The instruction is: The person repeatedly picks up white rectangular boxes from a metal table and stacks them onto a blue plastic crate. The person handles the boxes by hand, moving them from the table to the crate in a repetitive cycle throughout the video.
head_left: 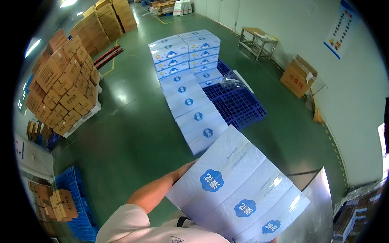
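Three pale blue cartons [229, 199], each with one blue badge, sit side by side in a block close to the person, in front of the body. The left hand [189, 165] is at the block's left side. Its fingers are hidden behind the cardboard, so I cannot tell how far open they are, but it seems to help hold the block. The right hand is out of sight, so I cannot tell how open it is or what it has.

Just past the block is a low row with five blue badges on top, made of more pale cartons [194, 109]. Behind it stand two taller stacks [184, 47], side by side. Their lower layers are partly hidden, so I cannot count every box.

One dark blue pallet [243, 107] shows beside the row; the rest is covered. There is one small table [254, 31] and one open brown box [298, 77] by the wall. Two red forks [107, 55] lie on the floor. The big brown pile [65, 83] at left has too many boxes to count.
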Demonstrator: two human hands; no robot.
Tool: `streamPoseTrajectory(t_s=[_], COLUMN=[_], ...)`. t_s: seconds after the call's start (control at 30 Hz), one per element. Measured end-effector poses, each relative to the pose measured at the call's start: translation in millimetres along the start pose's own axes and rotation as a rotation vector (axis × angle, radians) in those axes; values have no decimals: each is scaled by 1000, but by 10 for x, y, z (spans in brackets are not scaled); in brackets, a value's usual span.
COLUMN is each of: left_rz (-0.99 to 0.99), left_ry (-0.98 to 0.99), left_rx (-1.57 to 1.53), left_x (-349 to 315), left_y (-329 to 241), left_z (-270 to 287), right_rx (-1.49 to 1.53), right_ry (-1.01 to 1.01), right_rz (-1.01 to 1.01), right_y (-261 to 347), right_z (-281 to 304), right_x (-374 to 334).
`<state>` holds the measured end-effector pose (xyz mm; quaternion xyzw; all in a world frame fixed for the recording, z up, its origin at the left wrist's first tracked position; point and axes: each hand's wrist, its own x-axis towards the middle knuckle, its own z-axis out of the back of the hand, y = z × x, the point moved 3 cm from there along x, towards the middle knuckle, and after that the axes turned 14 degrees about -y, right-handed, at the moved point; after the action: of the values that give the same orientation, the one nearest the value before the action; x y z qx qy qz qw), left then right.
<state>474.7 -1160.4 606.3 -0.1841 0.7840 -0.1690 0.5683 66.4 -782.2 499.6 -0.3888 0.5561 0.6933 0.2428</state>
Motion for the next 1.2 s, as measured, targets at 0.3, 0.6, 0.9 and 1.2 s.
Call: streamPoseTrajectory(t_s=[0.3, 0.6, 0.9, 1.2], left_rz=[-460, -417, -249, 50], left_ry=[173, 146, 138, 72], left_rx=[221, 169, 265, 318], left_x=[813, 1455, 2807, 4756], left_y=[-2100, -4299, -6079, -7575], left_z=[1473, 2629, 3409, 3955], right_rx=[-30, -15, 74, 265], right_ry=[113, 134, 79, -42], right_rz=[3, -56, -118, -217], right_y=[-301, -710, -1285, -2174], right_z=[-2250, -4976, -7107, -8995], right_x=[-300, -513, -604, -264])
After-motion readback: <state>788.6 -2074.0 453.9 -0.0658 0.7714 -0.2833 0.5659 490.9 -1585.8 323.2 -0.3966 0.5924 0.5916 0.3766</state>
